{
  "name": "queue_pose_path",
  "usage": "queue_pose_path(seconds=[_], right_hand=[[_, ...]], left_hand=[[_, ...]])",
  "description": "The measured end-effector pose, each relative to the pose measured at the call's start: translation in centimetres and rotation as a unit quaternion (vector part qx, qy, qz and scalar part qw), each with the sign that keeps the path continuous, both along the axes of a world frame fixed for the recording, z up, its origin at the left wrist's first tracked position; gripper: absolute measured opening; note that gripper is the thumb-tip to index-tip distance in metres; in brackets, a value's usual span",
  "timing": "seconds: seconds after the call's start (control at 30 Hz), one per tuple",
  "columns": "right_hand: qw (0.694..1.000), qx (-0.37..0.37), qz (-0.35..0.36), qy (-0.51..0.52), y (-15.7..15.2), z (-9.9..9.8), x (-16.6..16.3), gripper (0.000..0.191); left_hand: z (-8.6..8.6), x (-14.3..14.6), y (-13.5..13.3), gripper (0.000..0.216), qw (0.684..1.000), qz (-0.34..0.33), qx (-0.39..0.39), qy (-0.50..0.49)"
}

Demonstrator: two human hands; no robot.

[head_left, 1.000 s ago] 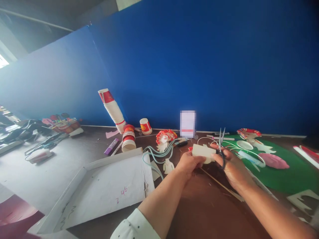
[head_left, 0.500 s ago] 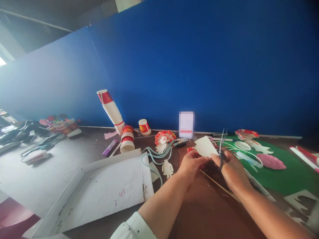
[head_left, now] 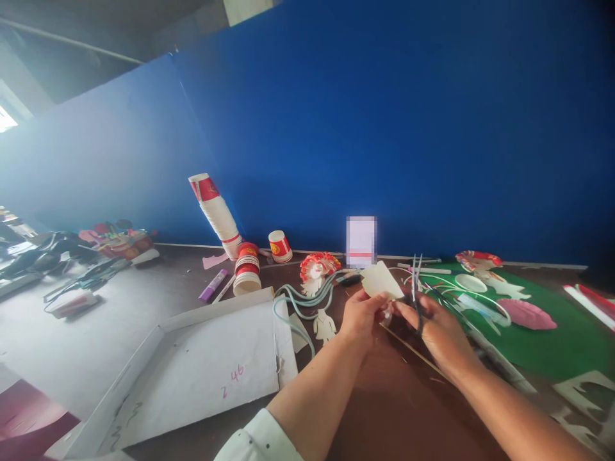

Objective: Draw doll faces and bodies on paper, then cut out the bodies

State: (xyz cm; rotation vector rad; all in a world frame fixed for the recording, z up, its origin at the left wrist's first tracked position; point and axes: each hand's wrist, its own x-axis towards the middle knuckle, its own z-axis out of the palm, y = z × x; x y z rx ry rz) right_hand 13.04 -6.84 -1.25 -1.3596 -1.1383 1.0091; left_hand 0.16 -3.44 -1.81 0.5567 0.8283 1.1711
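Observation:
My left hand pinches a cream-coloured piece of paper along its lower edge, over the brown table. In my right hand is a pair of scissors, blades pointing up and slightly apart, just right of the paper. The fingertips of both hands come close together below the paper, where a small whitish bit shows between them; I cannot make out what it is. To the left of my left hand lies a cut-out paper figure. Behind it sits a red-and-white fringed paper cup flower.
A shallow white cardboard box lid lies at the left. Stacked paper cups lean near the blue partition, beside a single cup. On the right, a green round mat carries a pink paper piece. Pale cables curl behind.
The paper has shifted left and tilted in my left hand. The scissors have moved slightly left and a little lower, with their blades still up. A small whitish bit now shows between my fingertips.

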Motion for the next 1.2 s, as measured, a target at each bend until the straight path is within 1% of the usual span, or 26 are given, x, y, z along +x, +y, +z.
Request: queue_pose_path(seconds=[0.17, 0.23, 0.37, 0.57, 0.8, 0.97, 1.2], right_hand=[[0.994, -0.044, 0.059, -0.086, -0.1, 0.4, -0.2, 0.043], [0.990, -0.056, 0.089, -0.094, -0.2, 0.6, -0.3, 0.045], [0.984, -0.058, 0.141, -0.090, -0.5, 1.0, -0.5, 0.050], [0.982, -0.100, 0.128, -0.095, -0.5, 0.8, 0.2, 0.056], [0.981, -0.067, 0.159, -0.092, -0.3, 0.9, 0.7, 0.050], [0.980, -0.091, 0.158, -0.083, -0.2, 0.5, 0.8, 0.057], [0.975, -0.095, 0.179, -0.088, -0.3, 0.7, 1.0, 0.059]], left_hand=[[0.3, -1.1, 1.2, 0.044, 0.998, 0.064, 0.005, -0.003], [0.4, -1.2, 1.3, 0.042, 0.997, 0.076, 0.008, -0.004], [0.8, -1.1, 1.3, 0.039, 0.997, 0.081, 0.013, -0.007], [1.3, -1.1, 1.1, 0.035, 0.997, 0.068, 0.027, -0.005], [1.0, -1.2, 1.1, 0.035, 0.998, 0.055, 0.033, 0.007], [1.3, -1.2, 0.9, 0.039, 0.998, 0.039, 0.042, 0.007], [1.5, -1.3, 0.8, 0.043, 0.998, 0.033, 0.051, 0.011]])
